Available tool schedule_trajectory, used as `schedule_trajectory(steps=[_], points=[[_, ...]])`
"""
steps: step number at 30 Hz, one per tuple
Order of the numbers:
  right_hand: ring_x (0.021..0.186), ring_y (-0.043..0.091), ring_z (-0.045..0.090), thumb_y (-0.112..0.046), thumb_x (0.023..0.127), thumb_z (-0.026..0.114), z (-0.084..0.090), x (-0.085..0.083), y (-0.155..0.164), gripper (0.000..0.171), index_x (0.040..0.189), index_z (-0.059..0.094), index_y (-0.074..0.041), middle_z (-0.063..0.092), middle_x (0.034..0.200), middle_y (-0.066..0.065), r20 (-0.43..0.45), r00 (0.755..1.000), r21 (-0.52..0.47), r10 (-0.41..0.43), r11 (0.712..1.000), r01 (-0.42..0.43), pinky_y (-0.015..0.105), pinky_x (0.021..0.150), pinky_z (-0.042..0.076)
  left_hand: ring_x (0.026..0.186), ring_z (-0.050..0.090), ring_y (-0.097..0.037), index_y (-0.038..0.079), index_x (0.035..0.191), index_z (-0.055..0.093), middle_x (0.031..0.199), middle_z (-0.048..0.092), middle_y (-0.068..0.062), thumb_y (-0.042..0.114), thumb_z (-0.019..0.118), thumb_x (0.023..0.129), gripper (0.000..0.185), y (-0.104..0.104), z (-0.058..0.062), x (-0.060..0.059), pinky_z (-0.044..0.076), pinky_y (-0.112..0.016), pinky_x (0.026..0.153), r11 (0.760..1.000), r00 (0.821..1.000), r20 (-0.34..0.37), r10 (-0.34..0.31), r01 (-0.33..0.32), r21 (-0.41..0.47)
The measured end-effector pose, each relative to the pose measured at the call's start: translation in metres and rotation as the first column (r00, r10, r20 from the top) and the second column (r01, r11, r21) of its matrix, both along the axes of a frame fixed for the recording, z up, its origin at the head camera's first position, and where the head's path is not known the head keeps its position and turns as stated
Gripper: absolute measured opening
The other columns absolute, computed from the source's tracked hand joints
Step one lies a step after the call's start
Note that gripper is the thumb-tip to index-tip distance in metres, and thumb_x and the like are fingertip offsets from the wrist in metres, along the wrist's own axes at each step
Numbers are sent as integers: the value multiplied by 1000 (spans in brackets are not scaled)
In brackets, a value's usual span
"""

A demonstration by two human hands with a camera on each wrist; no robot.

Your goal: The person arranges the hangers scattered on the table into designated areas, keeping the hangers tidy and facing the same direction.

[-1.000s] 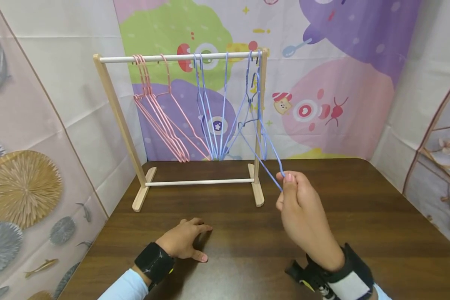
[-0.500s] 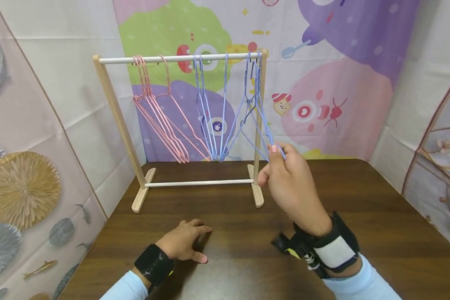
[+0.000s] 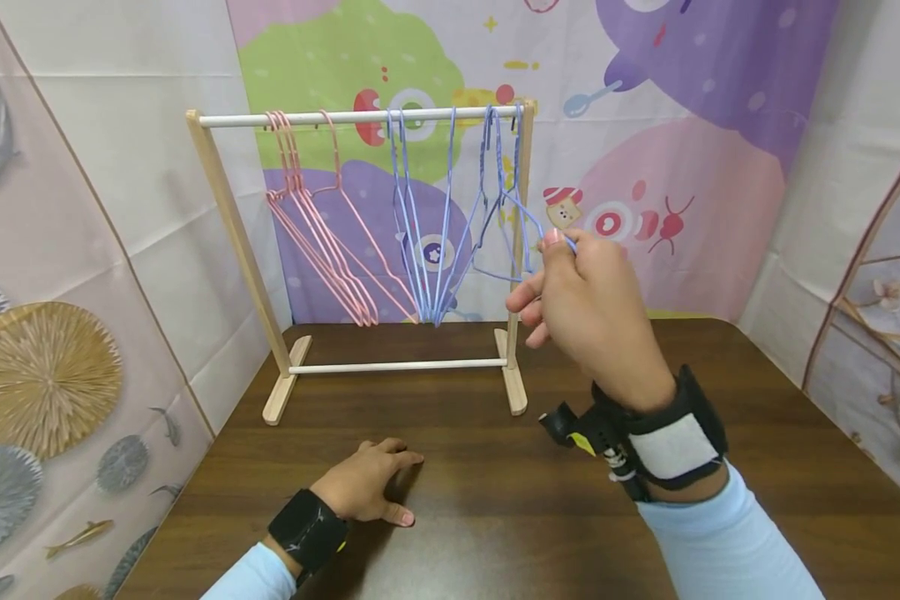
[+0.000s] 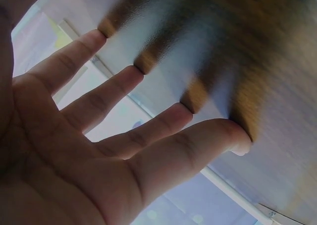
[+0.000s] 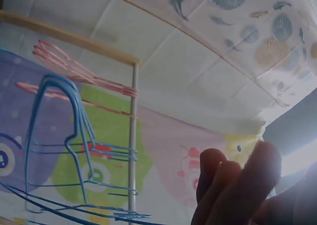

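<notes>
A small wooden rack with a white top rod stands at the back of the dark wood table. Several pink wire hangers hang on the left of the rod, and several blue ones hang in the middle and on the right. My right hand is raised beside the right post and pinches one end of the rightmost blue hanger, whose hook is at the rod. In the right wrist view, fingers show beside blue hangers. My left hand lies flat on the table, fingers straight.
Printed cloth backdrops close in the table on the left, back and right. The rack's lower crossbar and feet sit on the table just beyond my hands.
My right hand has lifted the blue hanger's end from near the table up and back towards the rack's right post, swinging the hanger. The left hand has stayed put.
</notes>
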State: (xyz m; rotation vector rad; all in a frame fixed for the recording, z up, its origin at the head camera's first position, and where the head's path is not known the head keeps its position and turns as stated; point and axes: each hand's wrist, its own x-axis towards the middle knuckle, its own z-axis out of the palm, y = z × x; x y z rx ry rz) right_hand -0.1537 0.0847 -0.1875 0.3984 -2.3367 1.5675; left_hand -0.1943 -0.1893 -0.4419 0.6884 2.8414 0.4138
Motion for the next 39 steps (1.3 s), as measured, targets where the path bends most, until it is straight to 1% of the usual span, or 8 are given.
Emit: schedule_trajectory(steps=[4,7,11,15,23,27,32,39], points=[[59,21,66,-29,112,36,7,2,7,36,116,53,2,72,80,17,20,1000,-15,12,1000,-12,34,52,59,125,49,-49,14,144,58,148,49,-20,45,90,70,86,0,1,1,52,-62,93,1000,1000,0,1,-1,6],[59,19,67,-31,112,35,9,6,12,37,118,53,1,73,80,16,17,1000,2,-12,1000,12,34,49,58,124,50,-49,13,144,58,148,49,-20,44,90,71,85,0,0,0,53,-61,93,1000,1000,2,-3,3,10],[59,20,69,-32,112,35,10,9,15,38,110,54,0,73,78,14,-23,998,29,-53,998,53,36,49,58,124,50,-49,13,144,58,149,49,-19,45,90,72,85,1,-2,-1,53,-61,93,1000,1000,-1,-6,6,8],[59,20,69,-32,112,35,11,8,13,38,105,54,0,73,77,14,-73,995,15,-62,998,64,34,52,60,125,50,-49,14,144,58,149,49,-19,44,89,72,84,1,-3,-3,53,-61,94,1000,1000,-1,-5,5,10],[59,21,67,-33,112,34,19,5,6,39,116,57,-1,73,78,14,-98,991,-25,-92,996,90,31,54,60,126,49,-49,13,144,58,149,49,-19,44,89,73,84,1,-3,-5,52,-61,95,1000,1000,-6,-10,10,14],[55,19,65,-27,112,34,24,-5,-1,36,108,58,-1,72,76,13,-102,991,-40,-91,995,87,30,54,59,126,49,-49,13,144,58,149,49,-19,44,90,73,84,0,-4,-6,52,-61,95,1000,1000,-12,-10,10,15],[57,17,65,-24,112,32,28,-28,-10,37,105,58,1,72,76,13,-84,994,-65,-77,995,71,27,54,58,126,49,-49,14,144,59,149,49,-19,44,90,72,83,0,-4,-7,52,-61,95,1000,1000,-7,-2,2,19],[55,17,62,-21,112,30,18,-64,-18,37,105,58,2,71,75,12,-64,995,-63,-70,996,66,27,50,57,126,49,-50,14,144,59,149,49,-20,45,90,71,85,0,-3,-5,51,-62,96,1000,1000,0,7,-7,19]])
